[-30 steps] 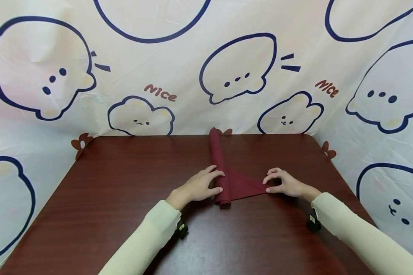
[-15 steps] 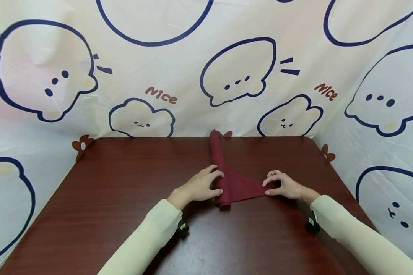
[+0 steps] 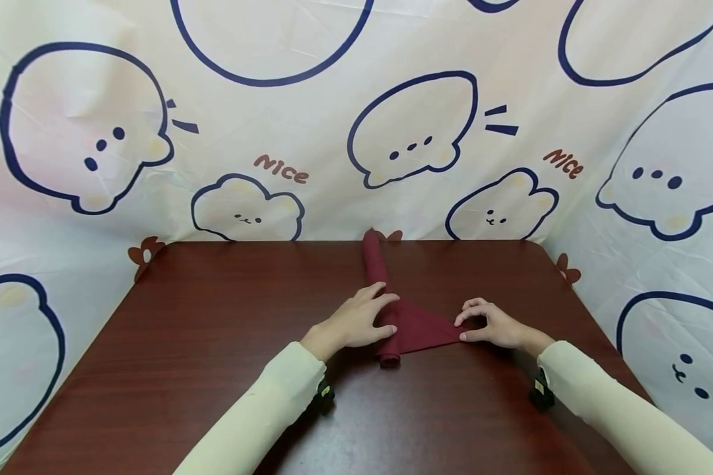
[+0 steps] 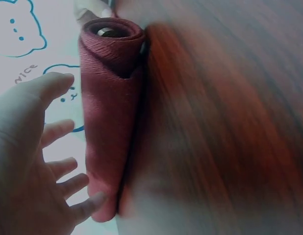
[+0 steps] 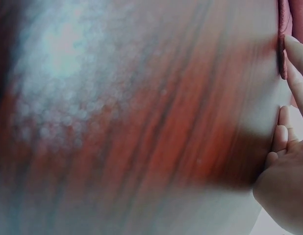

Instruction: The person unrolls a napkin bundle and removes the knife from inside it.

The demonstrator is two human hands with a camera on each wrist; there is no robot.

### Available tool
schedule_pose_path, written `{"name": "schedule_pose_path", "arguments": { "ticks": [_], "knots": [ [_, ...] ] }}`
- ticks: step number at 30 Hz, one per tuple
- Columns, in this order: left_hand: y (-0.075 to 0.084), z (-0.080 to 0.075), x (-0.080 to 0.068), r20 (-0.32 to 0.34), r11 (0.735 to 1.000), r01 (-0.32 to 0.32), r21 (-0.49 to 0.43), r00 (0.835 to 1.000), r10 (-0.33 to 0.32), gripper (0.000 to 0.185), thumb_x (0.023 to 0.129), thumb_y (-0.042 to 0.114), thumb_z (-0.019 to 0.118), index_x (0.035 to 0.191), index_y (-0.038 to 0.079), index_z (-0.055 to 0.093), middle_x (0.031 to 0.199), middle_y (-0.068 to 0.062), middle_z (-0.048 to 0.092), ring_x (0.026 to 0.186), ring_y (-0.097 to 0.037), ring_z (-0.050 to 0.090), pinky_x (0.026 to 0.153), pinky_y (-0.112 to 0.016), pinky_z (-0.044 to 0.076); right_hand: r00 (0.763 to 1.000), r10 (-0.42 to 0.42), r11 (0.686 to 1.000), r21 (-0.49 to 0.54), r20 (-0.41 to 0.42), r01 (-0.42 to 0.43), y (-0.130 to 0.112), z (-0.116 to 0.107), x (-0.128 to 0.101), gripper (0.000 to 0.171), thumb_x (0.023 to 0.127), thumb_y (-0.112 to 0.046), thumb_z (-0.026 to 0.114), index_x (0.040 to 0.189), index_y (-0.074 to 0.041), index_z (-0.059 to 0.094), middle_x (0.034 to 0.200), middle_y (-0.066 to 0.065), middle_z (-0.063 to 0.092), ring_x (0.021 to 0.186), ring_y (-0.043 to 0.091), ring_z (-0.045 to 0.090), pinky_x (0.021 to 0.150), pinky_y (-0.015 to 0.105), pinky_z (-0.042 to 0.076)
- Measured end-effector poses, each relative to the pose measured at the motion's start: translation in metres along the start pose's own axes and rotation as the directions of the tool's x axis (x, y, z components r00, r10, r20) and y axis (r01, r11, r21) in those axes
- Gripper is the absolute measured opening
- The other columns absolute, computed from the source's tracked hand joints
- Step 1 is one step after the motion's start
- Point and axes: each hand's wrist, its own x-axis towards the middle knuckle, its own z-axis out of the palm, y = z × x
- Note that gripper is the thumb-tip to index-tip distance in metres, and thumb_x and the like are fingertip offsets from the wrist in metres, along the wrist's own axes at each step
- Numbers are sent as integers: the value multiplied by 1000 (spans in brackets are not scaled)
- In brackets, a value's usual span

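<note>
A dark red napkin point(image 3: 423, 327) lies mid-table, partly rolled into a long tube point(image 3: 376, 262) that runs away from me. A flat triangular flap points right. My left hand point(image 3: 365, 318) lies over the near part of the tube with its fingers straight across it. The left wrist view shows the roll point(image 4: 110, 112) end-on, with the left hand point(image 4: 38, 161) spread beside it. My right hand point(image 3: 484, 324) sits at the flap's pointed corner, which its thumb and forefinger pinch. In the right wrist view, only the right hand's fingers point(image 5: 289, 161) and a sliver of cloth point(image 5: 283, 54) show.
The dark brown wooden table point(image 3: 214, 330) has rounded far corners. A white cartoon-print curtain point(image 3: 273, 119) closes it in at the back and on both sides. A small black camera point(image 3: 323, 394) is strapped under each wrist.
My left hand has slid a little forward and to the right over the roll, its fingers reaching further across. The right hand stays at the corner.
</note>
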Motion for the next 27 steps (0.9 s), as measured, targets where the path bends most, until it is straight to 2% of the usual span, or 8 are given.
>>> {"name": "schedule_pose_path", "arguments": {
  "ticks": [9,13,19,27],
  "knots": [
    [6,9,11,-18,996,-50,77,999,51,67,95,55,59,154,27,42,166,-13,28,153,-33,26,115,-58,37,1000,4,1000,3,-4,-3,1,1,-1,18,87,-21,80,103,-13,75,125,15,50,122,32,41,104,58,34],
    [5,12,14,-7,997,-31,76,999,32,68,95,60,57,154,28,43,166,-12,28,154,-32,24,116,-60,34,1000,-6,1000,-4,-12,6,1,1,0,17,86,-20,80,101,-13,75,123,14,51,120,31,42,103,55,34],
    [-3,17,13,23,997,11,80,1000,-13,64,94,59,60,149,27,51,166,-9,28,155,-30,22,114,-61,36,1000,-13,1000,-9,-5,13,2,1,1,18,86,-22,81,102,-14,75,123,13,51,119,29,42,102,51,35],
    [-13,15,9,7,999,6,54,1000,-7,61,92,57,64,144,25,56,165,-9,31,153,-30,27,113,-62,38,1000,13,1000,12,-2,-13,2,0,2,18,86,-20,81,101,-13,75,123,13,51,120,30,42,104,53,34]
  ]
}}
